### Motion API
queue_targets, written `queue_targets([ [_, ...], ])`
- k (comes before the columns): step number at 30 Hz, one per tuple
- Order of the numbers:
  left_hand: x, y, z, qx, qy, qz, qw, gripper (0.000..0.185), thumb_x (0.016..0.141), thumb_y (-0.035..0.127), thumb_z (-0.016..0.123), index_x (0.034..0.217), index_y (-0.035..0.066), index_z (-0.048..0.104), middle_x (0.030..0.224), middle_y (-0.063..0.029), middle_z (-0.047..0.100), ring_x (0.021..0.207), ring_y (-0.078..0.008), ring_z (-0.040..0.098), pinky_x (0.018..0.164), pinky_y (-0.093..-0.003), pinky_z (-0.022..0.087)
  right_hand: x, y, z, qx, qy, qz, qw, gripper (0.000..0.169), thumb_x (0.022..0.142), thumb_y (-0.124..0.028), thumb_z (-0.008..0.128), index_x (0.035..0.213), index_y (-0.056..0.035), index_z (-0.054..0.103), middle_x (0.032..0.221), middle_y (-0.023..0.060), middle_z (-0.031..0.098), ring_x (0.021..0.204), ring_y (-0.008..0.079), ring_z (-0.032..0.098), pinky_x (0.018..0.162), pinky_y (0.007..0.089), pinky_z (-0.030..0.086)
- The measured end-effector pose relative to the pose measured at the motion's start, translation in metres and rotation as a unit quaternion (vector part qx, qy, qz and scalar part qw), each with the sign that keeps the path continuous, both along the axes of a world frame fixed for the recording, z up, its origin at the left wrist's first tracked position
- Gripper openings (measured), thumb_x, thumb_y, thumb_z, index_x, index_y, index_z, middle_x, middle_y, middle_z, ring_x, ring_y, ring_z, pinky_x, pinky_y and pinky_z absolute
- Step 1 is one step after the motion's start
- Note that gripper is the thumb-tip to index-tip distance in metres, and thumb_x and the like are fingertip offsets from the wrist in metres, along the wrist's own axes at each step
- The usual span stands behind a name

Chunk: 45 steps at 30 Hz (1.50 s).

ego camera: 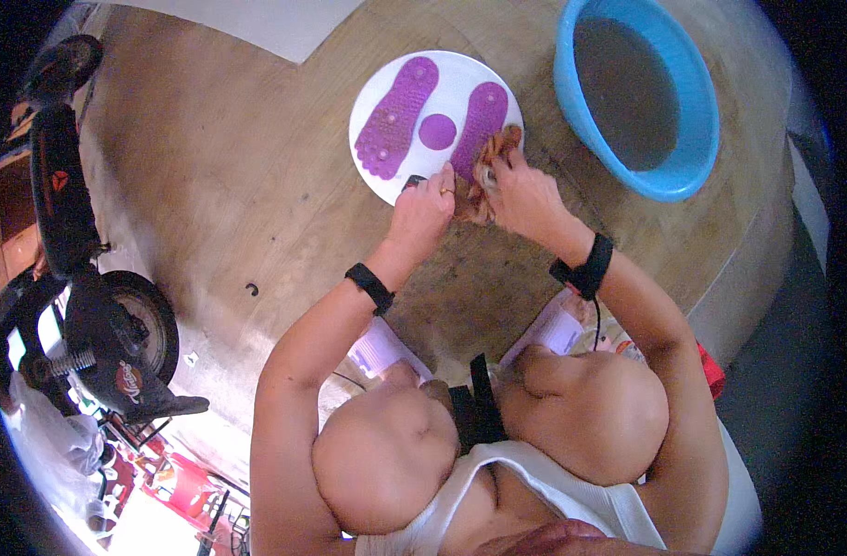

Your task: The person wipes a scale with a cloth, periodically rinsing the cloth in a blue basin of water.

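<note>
In front of me is a white round twist board point(438, 76) with purple foot-shaped textured pads and a purple disc at its middle. My left hand point(427, 208) grips its near rim, beside a small black part point(414, 182). A crumpled brown cloth point(501, 144) is bunched in my right hand point(527, 196) and pressed against the right-hand purple pad point(489, 104). Part of the cloth hangs past the rim between my hands. My fingers hide some of the board's near edge.
A blue plastic basin point(701, 139) of murky water stands at the right. A black two-wheeled vehicle point(65, 194) is parked at the left. Damp dark patches mark the brown floor point(256, 174), where a small black curved piece point(252, 289) lies. Pale lilac footwear point(388, 347) shows below my hands.
</note>
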State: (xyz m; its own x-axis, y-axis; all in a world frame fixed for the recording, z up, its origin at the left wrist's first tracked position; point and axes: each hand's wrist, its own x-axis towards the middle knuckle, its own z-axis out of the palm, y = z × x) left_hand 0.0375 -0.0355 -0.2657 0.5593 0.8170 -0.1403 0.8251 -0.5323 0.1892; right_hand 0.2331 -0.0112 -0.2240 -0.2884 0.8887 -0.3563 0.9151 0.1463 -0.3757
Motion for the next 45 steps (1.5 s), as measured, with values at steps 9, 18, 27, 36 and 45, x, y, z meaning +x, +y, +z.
queue_targets([
  [9,-0.009,0.005,0.013,-0.139,-0.021,0.058,0.988,0.054,0.080,0.008,0.063,0.132,0.003,0.048,0.107,-0.0151,0.057,0.094,-0.0339,0.062,0.073,-0.0431,0.055,-0.013,0.067,0.025,0.130,0.125,-0.008,0.984,0.037,0.080,-0.025,0.070,0.110,-0.0047,0.062,0.107,0.0174,0.063,0.097,0.0373,0.064,0.077,0.0459,0.055],
  [18,-0.046,0.007,0.003,-0.055,-0.135,0.065,0.987,0.050,0.073,0.018,0.078,0.116,0.007,0.054,0.106,-0.0122,0.057,0.100,-0.0327,0.059,0.080,-0.0424,0.053,-0.042,0.043,-0.010,0.109,0.007,0.185,0.977,0.034,0.070,-0.020,0.075,0.101,-0.0090,0.065,0.106,0.0074,0.055,0.096,0.0283,0.060,0.073,0.0408,0.055],
  [27,-0.032,-0.002,0.012,-0.143,-0.168,0.056,0.974,0.035,0.076,0.016,0.075,0.106,0.006,0.059,0.108,-0.0113,0.059,0.102,-0.0312,0.061,0.080,-0.0409,0.054,-0.039,0.047,0.002,0.129,0.004,0.096,0.987,0.024,0.071,-0.014,0.072,0.094,-0.0093,0.067,0.104,0.0087,0.053,0.095,0.0277,0.061,0.074,0.0409,0.054],
  [36,-0.037,-0.006,0.004,-0.140,-0.168,0.067,0.974,0.022,0.079,0.014,0.072,0.095,0.007,0.059,0.098,-0.0098,0.060,0.098,-0.0291,0.061,0.079,-0.0406,0.052,-0.020,0.043,0.022,-0.024,-0.071,0.088,0.993,0.021,0.073,-0.024,0.070,0.091,-0.0144,0.073,0.099,0.0114,0.063,0.087,0.0318,0.068,0.074,0.0455,0.055],
  [45,-0.050,0.014,0.027,-0.038,-0.134,0.133,0.981,0.085,0.063,0.028,0.087,0.136,0.012,0.046,0.128,-0.0081,0.052,0.111,-0.0295,0.058,0.086,-0.0397,0.053,-0.019,0.061,0.016,0.146,0.030,0.097,0.984,0.043,0.074,-0.012,0.069,0.117,-0.0119,0.065,0.118,0.0056,0.054,0.103,0.0262,0.061,0.080,0.0399,0.055],
])
